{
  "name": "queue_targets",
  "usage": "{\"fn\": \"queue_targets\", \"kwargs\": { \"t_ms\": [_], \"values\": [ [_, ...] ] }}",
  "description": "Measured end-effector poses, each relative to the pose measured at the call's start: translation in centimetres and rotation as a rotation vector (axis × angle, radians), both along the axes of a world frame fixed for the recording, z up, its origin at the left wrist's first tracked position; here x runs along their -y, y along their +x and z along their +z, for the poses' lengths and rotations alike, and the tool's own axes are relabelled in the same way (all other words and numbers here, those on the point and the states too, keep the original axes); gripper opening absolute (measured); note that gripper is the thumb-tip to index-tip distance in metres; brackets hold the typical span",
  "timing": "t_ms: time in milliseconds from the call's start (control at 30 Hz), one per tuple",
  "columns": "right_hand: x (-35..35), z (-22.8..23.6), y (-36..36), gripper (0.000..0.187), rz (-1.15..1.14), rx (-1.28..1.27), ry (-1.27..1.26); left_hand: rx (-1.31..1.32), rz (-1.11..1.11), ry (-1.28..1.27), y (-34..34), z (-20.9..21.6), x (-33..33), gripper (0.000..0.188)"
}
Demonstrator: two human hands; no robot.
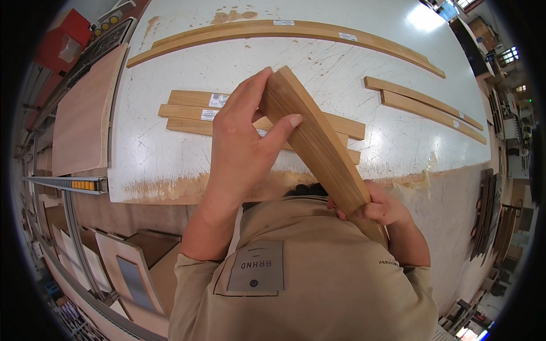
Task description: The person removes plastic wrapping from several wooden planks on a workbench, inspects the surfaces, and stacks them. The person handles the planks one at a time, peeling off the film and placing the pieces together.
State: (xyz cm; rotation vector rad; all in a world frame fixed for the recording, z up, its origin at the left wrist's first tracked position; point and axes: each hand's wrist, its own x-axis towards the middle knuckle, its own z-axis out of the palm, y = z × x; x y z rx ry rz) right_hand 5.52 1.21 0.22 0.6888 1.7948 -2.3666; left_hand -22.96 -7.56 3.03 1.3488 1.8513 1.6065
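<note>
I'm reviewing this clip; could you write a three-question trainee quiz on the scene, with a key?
1. True or false: the right hand grips the wooden board nearer the person's body than the left hand does.

2. Where do the long wooden strips lie?
A) On the floor
B) On the white tabletop, beyond the held board
C) Across the person's lap

3. Fill in: the pair of strips at the tabletop's right carries ____ labels (a colour).

Key: 1 true; 2 B; 3 white.

The held board [325, 150] is grained wood — tabletop [341, 74] glossy.
</note>
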Motion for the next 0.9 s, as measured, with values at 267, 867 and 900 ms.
{"fn": "queue_targets", "kwargs": {
  "t_ms": [267, 867, 900],
  "values": [
    [0.0, -0.1, 0.1, 0.050, -0.011, 0.001, 0.001, -0.002, -0.029, 0.005, -0.1, -0.1, 0.2, 0.069],
    [0.3, 0.2, 0.0, 0.049, -0.068, 0.005, 0.144, -0.441, 0.325, 0.279, 0.1, -1.8, -1.2, 0.032],
    [0.5, 0.5, -0.1, 0.049, -0.083, 0.034, 0.150, -0.406, 0.283, 0.274, 0.4, -1.9, -1.0, 0.028]
  ]
}}
